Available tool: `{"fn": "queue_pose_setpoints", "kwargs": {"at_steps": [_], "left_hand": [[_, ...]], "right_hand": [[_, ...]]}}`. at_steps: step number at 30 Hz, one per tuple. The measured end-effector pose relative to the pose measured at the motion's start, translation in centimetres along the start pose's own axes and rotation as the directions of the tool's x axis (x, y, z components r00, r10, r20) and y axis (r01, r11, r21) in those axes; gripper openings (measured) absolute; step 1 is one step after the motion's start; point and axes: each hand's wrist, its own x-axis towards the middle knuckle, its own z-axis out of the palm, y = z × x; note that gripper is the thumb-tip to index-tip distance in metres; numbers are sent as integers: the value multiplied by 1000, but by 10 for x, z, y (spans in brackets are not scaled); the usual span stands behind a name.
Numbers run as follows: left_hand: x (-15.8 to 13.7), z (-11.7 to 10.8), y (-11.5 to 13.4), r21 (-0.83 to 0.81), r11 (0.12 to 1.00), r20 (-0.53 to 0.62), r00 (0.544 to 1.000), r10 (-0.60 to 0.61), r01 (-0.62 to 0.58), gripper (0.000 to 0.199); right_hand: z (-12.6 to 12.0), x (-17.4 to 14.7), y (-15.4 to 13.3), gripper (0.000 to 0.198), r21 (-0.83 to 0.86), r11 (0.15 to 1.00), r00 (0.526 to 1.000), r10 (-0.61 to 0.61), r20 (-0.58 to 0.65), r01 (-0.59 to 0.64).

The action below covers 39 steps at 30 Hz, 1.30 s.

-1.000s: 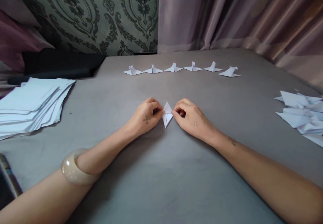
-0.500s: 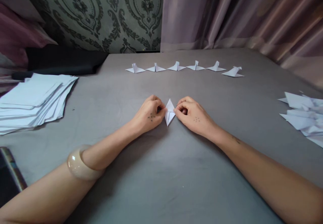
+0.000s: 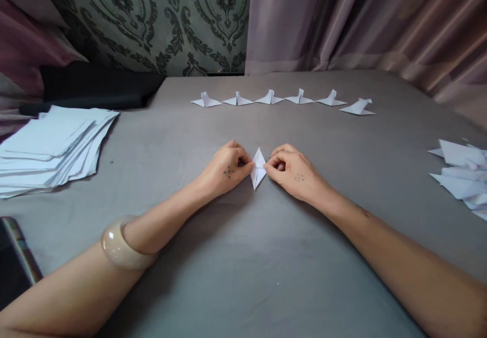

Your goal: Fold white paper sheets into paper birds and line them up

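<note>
A small diamond-shaped piece of folded white paper is held between my two hands, just above or on the grey cloth. My left hand pinches its left corner between thumb and forefinger. On the opposite side, my right hand pinches the right corner in the same way. A crease runs across the paper's middle, and its long points face away from me and toward me. My fingertips hide the two side corners.
Several folded paper birds stand in a row toward the back. Stacked white paper sheets lie at the left, by a black cloth. More folded paper is piled at the right. A dark flat device sits at lower left.
The view has shifted slightly, so things at the back sit a little higher and further right. Both hands keep their pinch on the folded paper, which has barely moved.
</note>
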Motion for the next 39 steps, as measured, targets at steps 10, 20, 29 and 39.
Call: {"fn": "queue_pose_setpoints", "kwargs": {"at_steps": [10,20,29,39], "left_hand": [[-3,6,-10,177,931,-68,939,336,-320,14],[-5,-1,-9,367,720,167,803,572,-589,36],[-12,-3,-11,374,754,155,838,523,-540,45],[-18,-9,-14,365,814,139,891,432,-452,39]], "right_hand": [[-13,6,-4,17,7,988,985,156,72,-157],[-11,-8,14,13,298,954,997,-12,-78,34],[1,-23,3,38,-174,864,880,-472,42,472],[-1,-27,-3,40,-274,848,890,-444,102,454]]}}
